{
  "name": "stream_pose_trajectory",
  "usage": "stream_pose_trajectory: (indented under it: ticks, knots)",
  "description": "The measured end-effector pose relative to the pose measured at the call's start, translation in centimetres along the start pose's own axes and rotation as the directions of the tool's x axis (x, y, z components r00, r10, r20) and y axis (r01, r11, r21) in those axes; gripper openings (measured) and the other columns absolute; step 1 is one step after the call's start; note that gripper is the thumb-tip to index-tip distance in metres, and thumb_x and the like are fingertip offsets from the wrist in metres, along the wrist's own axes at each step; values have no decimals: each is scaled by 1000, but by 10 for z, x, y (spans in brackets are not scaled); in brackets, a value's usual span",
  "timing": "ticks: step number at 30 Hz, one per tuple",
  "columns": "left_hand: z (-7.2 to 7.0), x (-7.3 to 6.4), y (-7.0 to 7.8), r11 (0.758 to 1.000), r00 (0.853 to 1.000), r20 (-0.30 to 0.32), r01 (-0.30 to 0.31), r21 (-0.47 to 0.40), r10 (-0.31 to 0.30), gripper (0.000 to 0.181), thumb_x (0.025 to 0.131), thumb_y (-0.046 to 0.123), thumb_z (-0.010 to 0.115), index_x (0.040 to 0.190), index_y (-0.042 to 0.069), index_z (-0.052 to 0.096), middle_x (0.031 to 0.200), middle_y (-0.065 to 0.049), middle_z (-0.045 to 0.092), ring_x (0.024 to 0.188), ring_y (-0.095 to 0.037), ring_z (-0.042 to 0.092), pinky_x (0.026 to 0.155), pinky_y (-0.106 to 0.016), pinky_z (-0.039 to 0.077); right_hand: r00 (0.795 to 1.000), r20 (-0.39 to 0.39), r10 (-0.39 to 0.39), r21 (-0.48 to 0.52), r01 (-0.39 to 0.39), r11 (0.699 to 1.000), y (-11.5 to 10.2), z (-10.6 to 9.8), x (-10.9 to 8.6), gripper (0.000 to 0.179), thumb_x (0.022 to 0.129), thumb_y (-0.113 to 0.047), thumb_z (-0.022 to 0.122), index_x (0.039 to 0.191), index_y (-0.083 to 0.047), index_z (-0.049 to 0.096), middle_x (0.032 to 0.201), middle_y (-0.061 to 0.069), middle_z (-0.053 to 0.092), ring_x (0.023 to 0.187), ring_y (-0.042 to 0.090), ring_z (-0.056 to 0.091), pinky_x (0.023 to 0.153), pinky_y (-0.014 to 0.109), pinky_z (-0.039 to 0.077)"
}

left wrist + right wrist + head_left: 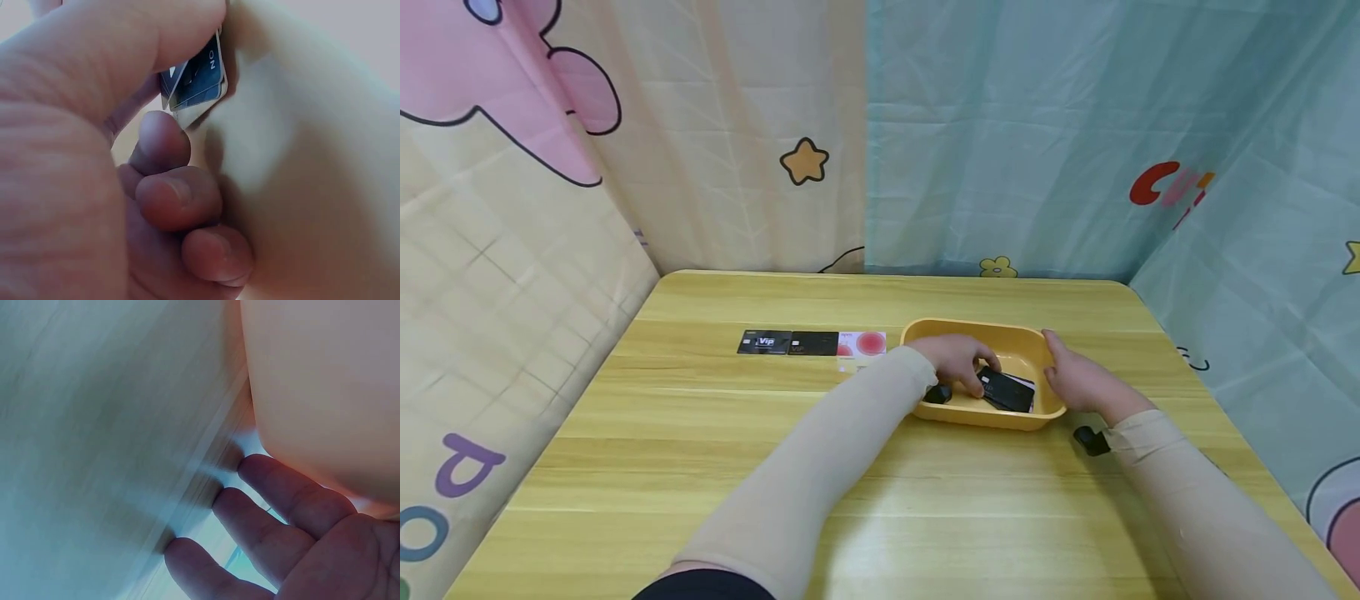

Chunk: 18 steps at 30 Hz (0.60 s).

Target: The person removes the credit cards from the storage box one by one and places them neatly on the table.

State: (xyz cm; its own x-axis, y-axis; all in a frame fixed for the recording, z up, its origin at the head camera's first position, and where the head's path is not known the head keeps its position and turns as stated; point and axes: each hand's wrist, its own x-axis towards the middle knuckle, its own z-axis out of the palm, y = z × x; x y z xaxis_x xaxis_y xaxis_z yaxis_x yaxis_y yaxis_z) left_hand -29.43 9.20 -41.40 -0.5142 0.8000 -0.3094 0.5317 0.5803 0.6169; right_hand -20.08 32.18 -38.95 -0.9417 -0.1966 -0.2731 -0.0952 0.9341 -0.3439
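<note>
A yellow plastic tray (981,423) stands on the table with a small stack of cards in it. My left hand (958,358) reaches into the tray from the left and pinches at the left edge of a black card (1011,392) on the stack. In the left wrist view, dark card corners (203,78) show under the thumb, and the other fingers are curled. My right hand (1078,379) holds the tray's right end at the rim. The right wrist view shows its fingers (269,531) along the outside of the wall, fingertips at the tabletop.
Left of the tray, a black Vip card (764,342), another black card (814,343) and a white card with red circles (870,342) lie in a row. A pale card (852,365) lies below the red-circled one. Patterned curtains (1000,150) hang behind the wooden table (700,467).
</note>
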Motion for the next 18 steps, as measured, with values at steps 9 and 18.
stream_pose_trajectory:
  ticks: [9,18]
  knots:
    - [-1,1,-2,995,1000,-9,9,-96,-10,51,88,19,83,136,23,67,105,-1,61,89,-15,57,71,-24,48,1000,-8,-4,-2,4,1000,1,0,0,66,109,-8,36,160,13,-1,75,17,62,58,21,57,58,35,47]
    - [-1,4,-4,989,1000,-7,-4,-147,3,51,89,13,81,137,19,65,97,-2,61,74,-14,55,61,-25,46,1000,-18,2,1,-2,1000,3,1,1,67,109,-8,38,160,13,0,89,29,67,65,24,62,62,37,50]
